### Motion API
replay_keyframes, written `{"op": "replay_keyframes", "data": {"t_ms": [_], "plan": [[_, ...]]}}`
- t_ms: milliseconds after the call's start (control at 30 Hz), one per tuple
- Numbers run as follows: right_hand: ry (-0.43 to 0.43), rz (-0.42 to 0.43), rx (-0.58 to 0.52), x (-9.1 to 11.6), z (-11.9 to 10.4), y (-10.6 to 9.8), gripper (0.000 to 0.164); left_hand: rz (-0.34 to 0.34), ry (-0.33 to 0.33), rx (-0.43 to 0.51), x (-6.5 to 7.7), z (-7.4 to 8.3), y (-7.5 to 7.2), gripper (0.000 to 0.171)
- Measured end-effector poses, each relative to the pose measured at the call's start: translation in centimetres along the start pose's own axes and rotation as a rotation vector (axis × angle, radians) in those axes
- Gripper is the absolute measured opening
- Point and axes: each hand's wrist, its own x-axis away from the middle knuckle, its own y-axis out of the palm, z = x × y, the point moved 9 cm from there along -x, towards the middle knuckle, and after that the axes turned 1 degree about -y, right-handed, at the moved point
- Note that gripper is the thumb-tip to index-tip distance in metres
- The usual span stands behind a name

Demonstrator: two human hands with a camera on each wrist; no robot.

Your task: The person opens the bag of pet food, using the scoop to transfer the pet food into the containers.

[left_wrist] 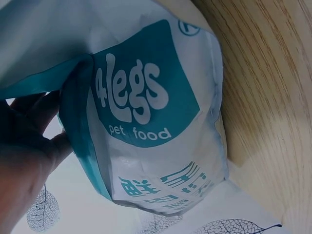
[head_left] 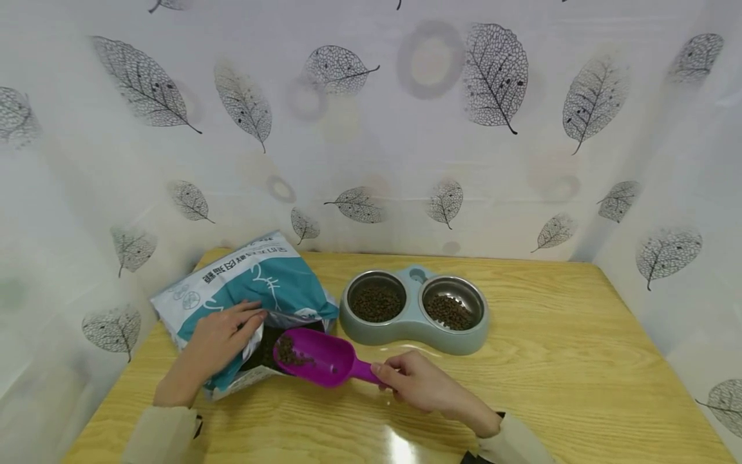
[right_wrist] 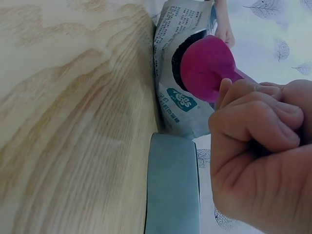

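A teal and white pet food bag (head_left: 292, 280) lies on its side at the left of the table, its open mouth facing right and showing dark kibble. My left hand (head_left: 216, 343) holds the upper edge of that mouth; the left wrist view shows the fingers and thumb (left_wrist: 59, 146) at the bag's folded edge. With my right hand (head_left: 418, 381) I grip the handle of a magenta scoop (head_left: 333, 361), fingers curled round it in the right wrist view. The scoop's front end is at the bag's mouth, and some brown kibble (head_left: 290, 353) sits in it.
Behind the scoop stands a blue-grey double bowl stand (head_left: 413, 316) with two steel bowls, each holding kibble. The wooden table (head_left: 556, 361) extends to the right. A white curtain (head_left: 382, 148) printed with leaves hangs behind and at both sides.
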Motion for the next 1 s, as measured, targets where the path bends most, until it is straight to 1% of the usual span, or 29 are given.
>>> {"op": "replay_keyframes", "data": {"t_ms": [233, 400, 567, 733, 833, 1000], "plan": [[-0.016, 0.015, -0.029, 0.3, -0.3, -0.8, 0.052, 0.0, 0.006, -0.01, -0.1, 0.2, -0.1, 0.033], [-0.019, 0.0, -0.077, 0.4, -0.2, -1.0, 0.049, 0.004, 0.011, -0.008, 0.0, 0.3, -0.2, 0.032], [-0.033, -0.011, -0.101, 0.6, -0.2, -1.2, 0.045, -0.003, 0.003, -0.003, 0.0, 0.2, -0.1, 0.032], [-0.025, -0.008, -0.113, 0.9, -0.2, -1.5, 0.049, -0.004, -0.005, -0.004, 0.1, 0.2, -0.1, 0.033], [-0.039, 0.001, -0.109, 1.0, -0.4, -1.8, 0.05, 0.0, 0.0, -0.007, 0.1, 0.2, -0.1, 0.032], [-0.086, -0.008, -0.131, 1.3, -0.7, -2.3, 0.046, 0.004, 0.009, -0.007, 0.1, 0.3, -0.2, 0.032]]}}
